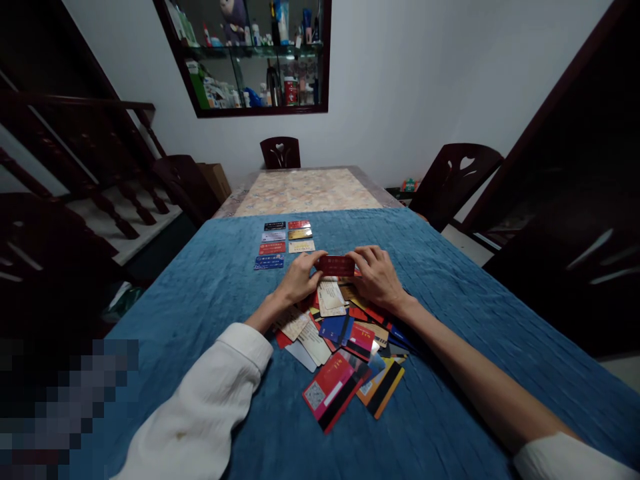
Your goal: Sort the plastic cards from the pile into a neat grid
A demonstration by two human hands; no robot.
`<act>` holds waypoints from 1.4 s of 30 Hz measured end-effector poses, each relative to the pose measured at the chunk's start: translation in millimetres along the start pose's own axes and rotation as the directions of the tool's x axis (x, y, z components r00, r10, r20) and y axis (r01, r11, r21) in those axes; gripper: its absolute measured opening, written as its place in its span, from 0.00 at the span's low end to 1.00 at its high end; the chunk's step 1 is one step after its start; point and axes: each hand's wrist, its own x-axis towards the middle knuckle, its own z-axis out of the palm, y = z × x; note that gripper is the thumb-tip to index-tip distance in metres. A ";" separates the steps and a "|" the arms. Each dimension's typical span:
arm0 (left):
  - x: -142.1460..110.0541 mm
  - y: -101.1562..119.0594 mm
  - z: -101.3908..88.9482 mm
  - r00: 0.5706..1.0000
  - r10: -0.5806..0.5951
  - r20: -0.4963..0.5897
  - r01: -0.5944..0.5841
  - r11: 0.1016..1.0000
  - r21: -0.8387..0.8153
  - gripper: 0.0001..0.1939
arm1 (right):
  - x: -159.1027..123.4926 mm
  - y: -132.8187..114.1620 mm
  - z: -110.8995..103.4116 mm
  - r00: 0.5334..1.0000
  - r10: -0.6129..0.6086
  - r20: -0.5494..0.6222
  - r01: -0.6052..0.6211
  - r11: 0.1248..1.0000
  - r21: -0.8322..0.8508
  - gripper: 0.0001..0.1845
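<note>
The left hand [300,275] pinches one end of a dark red card [336,266]; the right hand [377,275] has its fingers on the other end — so both hold it; the card is at the far edge of a messy pile of cards [361,339] on a blue cloth [200,313]; past the left hand, seven flat cards [273,248] make two neat lines — four on the left, three on the right.

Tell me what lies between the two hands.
In the head view, a dark red card spans the gap from left hand to right hand, held at both ends; part of the card pile shows below it.
</note>
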 end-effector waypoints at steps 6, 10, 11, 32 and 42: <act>-2.3 -2.1 -1.8 0.996 0.090 0.004 -0.090 0.995 0.040 0.30 | 2.4 0.7 -0.2 1.000 0.012 0.020 -0.012 1.000 0.017 0.20; -2.8 -4.9 -6.1 0.992 0.126 0.001 -0.126 0.988 0.091 0.31 | 7.6 1.3 -1.2 0.999 0.003 0.047 -0.006 0.999 0.050 0.21; -2.8 -6.0 -7.8 0.991 0.137 -0.004 -0.136 0.985 0.103 0.31 | 9.5 1.4 -1.7 0.999 -0.001 0.052 -0.002 0.998 0.059 0.22; 5.7 -48.0 -76.0 0.991 0.037 0.128 -0.087 0.909 0.407 0.27 | 89.6 -13.2 39.6 0.971 -0.102 0.216 0.046 0.967 0.252 0.30; 13.5 -85.8 -102.3 0.971 -0.111 0.211 -0.004 0.878 0.480 0.24 | 132.9 -34.5 69.2 0.953 -0.116 0.280 0.027 0.952 0.303 0.27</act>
